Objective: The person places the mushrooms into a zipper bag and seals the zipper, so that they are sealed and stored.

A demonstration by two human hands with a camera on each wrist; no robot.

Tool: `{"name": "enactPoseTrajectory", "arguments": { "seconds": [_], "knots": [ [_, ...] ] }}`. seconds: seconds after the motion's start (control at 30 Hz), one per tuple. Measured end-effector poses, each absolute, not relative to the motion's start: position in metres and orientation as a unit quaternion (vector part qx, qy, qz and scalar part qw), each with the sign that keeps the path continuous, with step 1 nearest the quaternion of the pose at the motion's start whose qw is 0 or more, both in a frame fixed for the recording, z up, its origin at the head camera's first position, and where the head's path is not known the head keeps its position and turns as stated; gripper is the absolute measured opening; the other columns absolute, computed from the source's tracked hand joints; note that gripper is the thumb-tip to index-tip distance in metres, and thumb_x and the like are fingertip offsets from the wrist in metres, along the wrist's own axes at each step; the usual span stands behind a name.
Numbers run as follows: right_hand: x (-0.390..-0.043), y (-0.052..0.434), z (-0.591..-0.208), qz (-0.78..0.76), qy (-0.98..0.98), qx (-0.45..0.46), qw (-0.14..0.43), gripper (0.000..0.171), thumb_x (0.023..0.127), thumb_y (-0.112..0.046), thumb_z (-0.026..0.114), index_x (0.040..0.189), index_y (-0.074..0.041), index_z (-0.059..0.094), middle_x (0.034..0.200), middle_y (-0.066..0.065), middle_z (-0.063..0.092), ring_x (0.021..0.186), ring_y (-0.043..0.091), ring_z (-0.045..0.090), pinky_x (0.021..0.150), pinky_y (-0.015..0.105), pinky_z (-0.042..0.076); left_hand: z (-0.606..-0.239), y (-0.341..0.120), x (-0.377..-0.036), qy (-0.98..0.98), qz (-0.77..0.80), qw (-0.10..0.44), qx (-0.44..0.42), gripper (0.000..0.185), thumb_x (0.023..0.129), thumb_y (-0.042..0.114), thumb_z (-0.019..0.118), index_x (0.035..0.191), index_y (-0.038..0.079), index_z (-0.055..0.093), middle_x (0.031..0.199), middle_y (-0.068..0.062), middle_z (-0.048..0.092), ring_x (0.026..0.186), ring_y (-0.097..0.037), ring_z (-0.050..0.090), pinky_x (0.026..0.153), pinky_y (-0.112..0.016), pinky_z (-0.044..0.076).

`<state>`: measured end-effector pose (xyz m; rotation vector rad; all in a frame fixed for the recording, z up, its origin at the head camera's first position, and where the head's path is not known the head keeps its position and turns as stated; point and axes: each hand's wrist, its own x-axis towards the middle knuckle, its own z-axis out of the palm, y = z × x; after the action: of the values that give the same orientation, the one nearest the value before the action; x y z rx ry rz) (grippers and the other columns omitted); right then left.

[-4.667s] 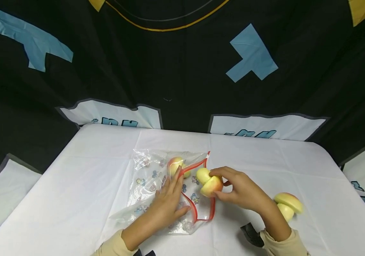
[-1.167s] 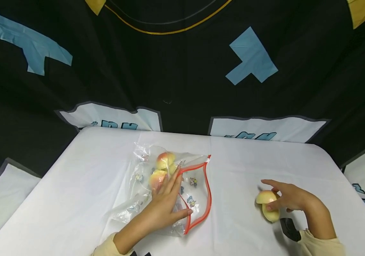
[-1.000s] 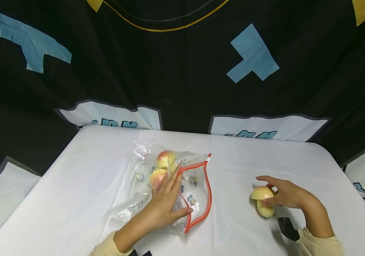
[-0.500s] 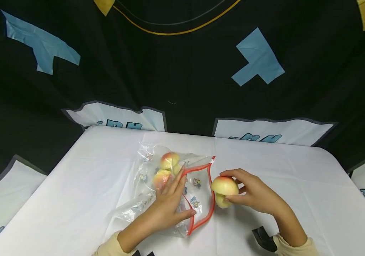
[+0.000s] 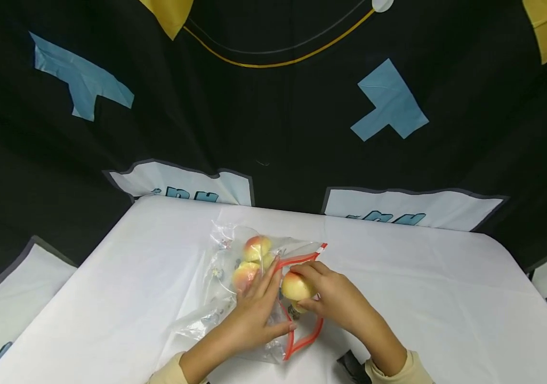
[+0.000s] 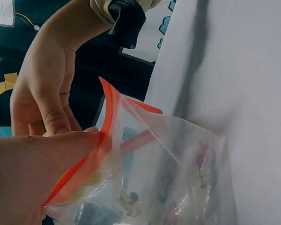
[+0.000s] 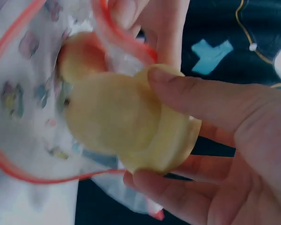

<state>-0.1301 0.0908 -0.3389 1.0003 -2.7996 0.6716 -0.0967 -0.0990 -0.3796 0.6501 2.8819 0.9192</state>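
Observation:
My right hand (image 5: 336, 298) grips a yellow toy mushroom (image 5: 296, 287) with a red blush, thumb and fingers around its cap. The mushroom is at the mouth of a clear zip bag (image 5: 218, 301) with cartoon prints and a red rim. In the right wrist view, the mushroom's rounded stem (image 7: 110, 112) points into the bag. My left hand (image 5: 254, 320) lies over the bag with fairly straight fingers, thumb spread along the red rim (image 6: 110, 112). Inside the bag are two similar mushrooms, one farther back (image 5: 257, 248) and one nearer (image 5: 244, 276), partly behind my left fingers.
A white cloth (image 5: 422, 298) covers the table. Behind it hangs a black backdrop (image 5: 264, 133) with blue, yellow and white patches. A black strap piece (image 5: 352, 367) sits at my right wrist.
A second mushroom has gone into the bag. My right hand has picked up another from the table's right side and carried it left to the bag's mouth. My left hand stays on the bag.

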Motion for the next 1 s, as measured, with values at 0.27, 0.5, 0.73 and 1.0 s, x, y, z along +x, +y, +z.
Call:
{"name": "enactPoseTrajectory", "arguments": {
  "seconds": [0.27, 0.5, 0.73, 1.0],
  "knots": [
    [-0.122, 0.085, -0.335, 0.19, -0.924, 0.318, 0.092, 0.055, 0.066, -0.023, 0.079, 0.116, -0.013, 0.058, 0.111, 0.005, 0.06, 0.086, 0.02, 0.064, 0.071, 0.035, 0.052, -0.379, -0.098, -0.097, 0.935, 0.286, 0.011, 0.21, 0.099, 0.078, 0.044, 0.067, 0.148, 0.01, 0.006, 0.155, -0.001, -0.005, 0.136, -0.046, 0.009, 0.099, -0.07, 0.015],
    [-0.12, 0.08, -0.34, 0.203, -0.92, 0.325, 0.077, 0.054, 0.069, -0.025, 0.077, 0.118, -0.012, 0.057, 0.112, 0.003, 0.059, 0.083, 0.019, 0.064, 0.071, 0.033, 0.052, -0.38, -0.098, -0.097, 0.935, 0.287, 0.026, 0.207, 0.101, 0.078, 0.046, 0.066, 0.148, 0.011, 0.003, 0.155, 0.0, -0.008, 0.136, -0.046, 0.006, 0.101, -0.068, 0.012],
    [-0.121, 0.073, -0.352, 0.212, -0.923, 0.315, 0.064, 0.053, 0.07, -0.024, 0.077, 0.117, -0.008, 0.057, 0.111, 0.008, 0.06, 0.084, 0.025, 0.065, 0.07, 0.036, 0.053, -0.381, -0.099, -0.096, 0.934, 0.289, 0.021, 0.21, 0.095, 0.078, 0.042, 0.067, 0.146, 0.004, 0.013, 0.155, 0.001, -0.007, 0.136, -0.046, 0.01, 0.1, -0.069, 0.015],
    [-0.134, 0.068, -0.368, 0.253, -0.922, 0.293, -0.015, 0.051, 0.077, -0.018, 0.072, 0.122, -0.004, 0.054, 0.115, 0.015, 0.059, 0.094, 0.026, 0.06, 0.073, 0.042, 0.05, -0.38, -0.098, -0.097, 0.933, 0.29, 0.021, 0.212, 0.099, 0.078, 0.041, 0.068, 0.148, 0.01, 0.005, 0.155, 0.0, -0.006, 0.135, -0.047, 0.01, 0.098, -0.071, 0.015]
  ]
}}
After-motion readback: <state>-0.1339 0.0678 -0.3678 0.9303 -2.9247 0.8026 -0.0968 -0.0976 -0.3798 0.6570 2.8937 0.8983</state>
